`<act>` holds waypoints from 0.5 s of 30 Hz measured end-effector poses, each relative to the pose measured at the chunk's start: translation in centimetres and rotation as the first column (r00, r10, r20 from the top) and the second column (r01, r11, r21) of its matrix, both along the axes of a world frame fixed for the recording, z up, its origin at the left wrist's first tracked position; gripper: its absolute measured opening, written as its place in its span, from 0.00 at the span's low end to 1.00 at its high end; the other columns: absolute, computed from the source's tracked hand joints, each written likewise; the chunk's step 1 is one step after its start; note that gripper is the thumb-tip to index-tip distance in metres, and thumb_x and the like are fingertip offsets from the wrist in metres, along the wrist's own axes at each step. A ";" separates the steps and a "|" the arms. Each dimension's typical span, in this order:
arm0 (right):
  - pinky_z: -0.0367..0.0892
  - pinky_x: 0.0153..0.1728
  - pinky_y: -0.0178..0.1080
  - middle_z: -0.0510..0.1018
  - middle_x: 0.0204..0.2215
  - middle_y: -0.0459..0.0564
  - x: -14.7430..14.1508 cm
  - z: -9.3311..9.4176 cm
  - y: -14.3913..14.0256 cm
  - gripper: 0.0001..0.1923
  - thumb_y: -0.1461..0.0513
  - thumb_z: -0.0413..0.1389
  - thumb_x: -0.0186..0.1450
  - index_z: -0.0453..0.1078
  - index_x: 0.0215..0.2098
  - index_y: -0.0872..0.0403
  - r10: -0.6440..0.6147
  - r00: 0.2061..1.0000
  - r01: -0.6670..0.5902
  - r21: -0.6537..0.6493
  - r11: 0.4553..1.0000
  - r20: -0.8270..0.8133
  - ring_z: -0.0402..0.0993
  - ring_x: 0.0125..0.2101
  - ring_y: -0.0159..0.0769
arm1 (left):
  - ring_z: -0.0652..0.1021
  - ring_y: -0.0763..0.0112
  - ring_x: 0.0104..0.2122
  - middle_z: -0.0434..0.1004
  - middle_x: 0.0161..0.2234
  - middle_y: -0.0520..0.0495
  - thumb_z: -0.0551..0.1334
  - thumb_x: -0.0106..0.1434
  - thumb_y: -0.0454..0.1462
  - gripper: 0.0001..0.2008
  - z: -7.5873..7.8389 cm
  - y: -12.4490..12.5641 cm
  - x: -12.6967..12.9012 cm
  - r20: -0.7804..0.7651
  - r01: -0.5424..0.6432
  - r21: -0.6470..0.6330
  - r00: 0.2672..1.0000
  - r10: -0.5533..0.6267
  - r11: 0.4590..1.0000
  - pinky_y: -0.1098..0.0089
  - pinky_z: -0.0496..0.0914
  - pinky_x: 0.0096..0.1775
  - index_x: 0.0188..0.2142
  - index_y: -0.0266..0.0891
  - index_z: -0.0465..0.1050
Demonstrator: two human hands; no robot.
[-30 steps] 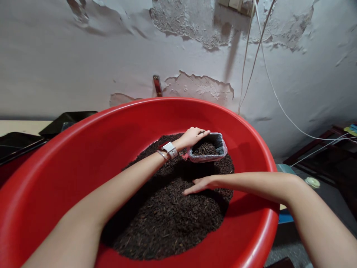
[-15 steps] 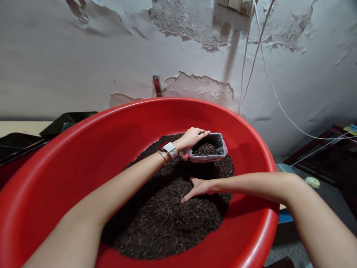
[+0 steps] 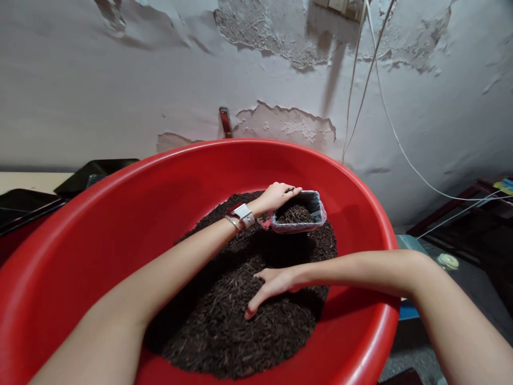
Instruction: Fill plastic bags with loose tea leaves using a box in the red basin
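Grey rectangular plastic-lined container (image 3: pixel 298 212) sits on the far side of the dark loose tea-leaf heap (image 3: pixel 248 299) inside the big round red plastic basin (image 3: pixel 120 214); its mouth faces up, tilted slightly toward the person, its long axis running left to right, and it is partly filled with the same leaves; left hand (image 3: pixel 276 196), with a white wristband (image 3: pixel 244 215), curls its fingers over the container's near-left rim, gripping it; right hand (image 3: pixel 270 286) lies nearer on the heap, fingers spread and pressed into the leaves, holding nothing.
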State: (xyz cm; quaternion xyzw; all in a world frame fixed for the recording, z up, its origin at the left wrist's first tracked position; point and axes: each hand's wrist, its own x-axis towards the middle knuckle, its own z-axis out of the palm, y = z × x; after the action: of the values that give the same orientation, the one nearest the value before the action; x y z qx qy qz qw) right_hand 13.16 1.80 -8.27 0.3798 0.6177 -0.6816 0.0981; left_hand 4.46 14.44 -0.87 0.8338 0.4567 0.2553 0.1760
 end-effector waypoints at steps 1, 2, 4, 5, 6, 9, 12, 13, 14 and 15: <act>0.68 0.39 0.37 0.76 0.35 0.46 -0.2 0.4 0.1 0.22 0.58 0.64 0.42 0.71 0.35 0.56 0.014 0.999 -0.014 0.008 1.000 -0.049 0.72 0.37 0.36 | 0.76 0.65 0.34 0.78 0.38 0.41 0.48 0.64 0.48 0.24 0.0 0.0 0.0 0.001 0.000 -0.004 1.000 0.000 1.000 0.72 0.64 0.35 0.40 0.33 0.76; 0.68 0.38 0.35 0.76 0.32 0.45 -0.4 0.8 0.4 0.18 0.59 0.63 0.43 0.71 0.33 0.56 0.018 0.995 -0.015 0.030 0.999 -0.100 0.72 0.36 0.34 | 0.76 0.65 0.34 0.78 0.38 0.41 0.48 0.64 0.48 0.24 0.1 -0.1 0.0 0.002 -0.001 -0.006 1.000 0.001 1.000 0.72 0.64 0.34 0.39 0.33 0.76; 0.67 0.38 0.34 0.76 0.31 0.44 -0.7 2.1 0.9 0.16 0.60 0.62 0.45 0.71 0.32 0.55 0.033 0.987 -0.010 0.146 0.989 -0.158 0.72 0.36 0.33 | 0.76 0.66 0.33 0.79 0.37 0.42 0.48 0.64 0.48 0.24 0.1 -0.1 0.0 0.000 0.002 -0.005 1.000 -0.002 1.000 0.72 0.64 0.34 0.38 0.34 0.76; 0.67 0.38 0.34 0.76 0.32 0.44 -0.7 2.9 1.2 0.18 0.59 0.63 0.45 0.70 0.34 0.55 0.055 0.987 -0.018 0.237 0.971 -0.153 0.72 0.36 0.34 | 0.76 0.66 0.33 0.79 0.37 0.42 0.48 0.64 0.48 0.24 0.1 -0.1 0.0 -0.003 0.004 -0.002 1.000 -0.004 1.000 0.72 0.64 0.34 0.38 0.34 0.76; 0.67 0.39 0.36 0.76 0.34 0.44 -0.7 3.8 1.5 0.21 0.58 0.63 0.45 0.70 0.37 0.55 0.080 0.988 -0.032 0.334 0.942 -0.130 0.71 0.37 0.36 | 0.76 0.65 0.33 0.79 0.37 0.42 0.48 0.64 0.49 0.24 0.1 -0.1 0.0 -0.005 0.006 0.001 1.000 -0.006 1.000 0.72 0.64 0.34 0.38 0.34 0.76; 0.65 0.44 0.39 0.75 0.42 0.48 -0.4 6.2 2.3 0.30 0.55 0.63 0.46 0.68 0.46 0.55 0.105 0.992 -0.052 0.551 0.833 -0.065 0.70 0.42 0.40 | 0.76 0.65 0.34 0.78 0.38 0.41 0.48 0.64 0.48 0.24 0.1 -0.1 0.0 -0.001 0.012 0.002 1.000 -0.012 1.000 0.72 0.64 0.34 0.39 0.34 0.76; 0.61 0.50 0.40 0.72 0.47 0.50 0.2 8.3 3.0 0.32 0.57 0.63 0.49 0.65 0.51 0.56 0.081 0.988 0.027 0.652 0.758 -0.135 0.68 0.47 0.40 | 0.75 0.66 0.33 0.79 0.36 0.42 0.48 0.64 0.48 0.23 0.2 -0.2 0.0 0.014 0.018 0.003 1.000 -0.018 1.000 0.72 0.64 0.33 0.38 0.34 0.76; 0.60 0.50 0.39 0.72 0.47 0.50 0.5 9.0 3.3 0.32 0.58 0.63 0.49 0.64 0.51 0.56 0.083 0.983 0.051 0.681 0.731 -0.163 0.67 0.47 0.39 | 0.75 0.67 0.32 0.79 0.35 0.43 0.48 0.64 0.48 0.23 0.2 -0.2 0.0 0.013 0.023 0.005 1.000 -0.023 1.000 0.72 0.64 0.33 0.38 0.34 0.76; 0.60 0.50 0.38 0.72 0.47 0.50 0.7 9.7 3.5 0.31 0.58 0.62 0.49 0.64 0.51 0.56 0.081 0.981 0.069 0.707 0.703 -0.176 0.67 0.47 0.39 | 0.75 0.67 0.31 0.79 0.33 0.44 0.49 0.64 0.48 0.23 0.2 -0.1 -0.1 0.007 0.033 0.001 0.999 -0.033 0.999 0.72 0.64 0.32 0.36 0.34 0.76; 0.61 0.50 0.38 0.72 0.46 0.50 0.9 10.3 3.7 0.30 0.59 0.62 0.50 0.65 0.50 0.57 0.069 0.983 0.079 0.734 0.675 -0.169 0.67 0.46 0.38 | 0.74 0.67 0.30 0.78 0.31 0.45 0.49 0.65 0.47 0.22 0.1 0.0 -0.1 0.006 0.044 -0.004 0.999 -0.044 0.999 0.72 0.64 0.32 0.35 0.34 0.76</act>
State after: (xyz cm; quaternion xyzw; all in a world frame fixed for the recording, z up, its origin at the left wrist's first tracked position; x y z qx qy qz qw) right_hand 14.10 5.52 2.05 0.3246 0.8451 -0.4067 -0.1224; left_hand 4.37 14.47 -0.76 0.8426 0.4380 0.2530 0.1848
